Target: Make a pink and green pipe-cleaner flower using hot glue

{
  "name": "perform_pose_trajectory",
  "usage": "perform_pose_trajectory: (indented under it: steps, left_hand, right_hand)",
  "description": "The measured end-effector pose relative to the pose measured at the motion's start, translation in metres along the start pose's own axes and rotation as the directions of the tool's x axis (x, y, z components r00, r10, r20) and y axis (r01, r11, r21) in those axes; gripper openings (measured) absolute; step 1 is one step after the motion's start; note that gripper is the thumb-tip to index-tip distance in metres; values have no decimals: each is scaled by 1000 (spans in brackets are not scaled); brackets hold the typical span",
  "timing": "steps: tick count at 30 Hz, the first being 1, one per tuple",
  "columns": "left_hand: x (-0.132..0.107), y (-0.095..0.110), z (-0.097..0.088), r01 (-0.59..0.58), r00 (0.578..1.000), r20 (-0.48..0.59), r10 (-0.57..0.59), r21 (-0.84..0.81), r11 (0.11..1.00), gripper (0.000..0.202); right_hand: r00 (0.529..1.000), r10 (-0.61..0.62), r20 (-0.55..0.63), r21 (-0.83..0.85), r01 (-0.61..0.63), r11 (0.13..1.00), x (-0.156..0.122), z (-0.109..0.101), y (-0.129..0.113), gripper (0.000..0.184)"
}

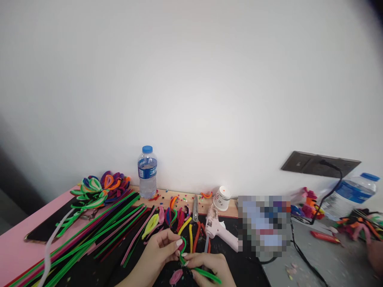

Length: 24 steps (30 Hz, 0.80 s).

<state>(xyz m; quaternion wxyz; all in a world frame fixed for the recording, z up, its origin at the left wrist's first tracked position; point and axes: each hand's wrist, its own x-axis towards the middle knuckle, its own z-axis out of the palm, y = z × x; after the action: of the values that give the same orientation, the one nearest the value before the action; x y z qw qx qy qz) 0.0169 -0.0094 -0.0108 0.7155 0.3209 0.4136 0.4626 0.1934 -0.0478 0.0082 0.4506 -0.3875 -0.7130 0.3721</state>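
Observation:
At the bottom centre, my left hand [160, 252] pinches the upper end of a bent green pipe cleaner [183, 248], its fingers closed round it. My right hand [209, 268] grips the lower part of the same green pipe cleaner, which sticks out to the right past my fingers. A pink fuzzy piece [176, 276] lies just below my hands on the black mat [98, 271]. Loose yellow, pink and red pipe-cleaner pieces lie just beyond my hands.
Long green, pink and red pipe cleaners [98, 231] fan out at left beside looped flower shapes [98, 189]. A water bottle [147, 172], scissors [195, 211], a small white cup [222, 198] and a pink glue gun [220, 231] stand behind. Another person's hand [375, 255] shows at right.

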Motion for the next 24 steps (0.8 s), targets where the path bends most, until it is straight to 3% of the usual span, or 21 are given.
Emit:
perform_pose_trajectory:
  steps: [24]
  left_hand:
    - [0,-1,-1,-4,1000,9,4,-15,1000,28]
  right_hand:
    - [1000,-5,0,13,5,1000,1,0,-2,21]
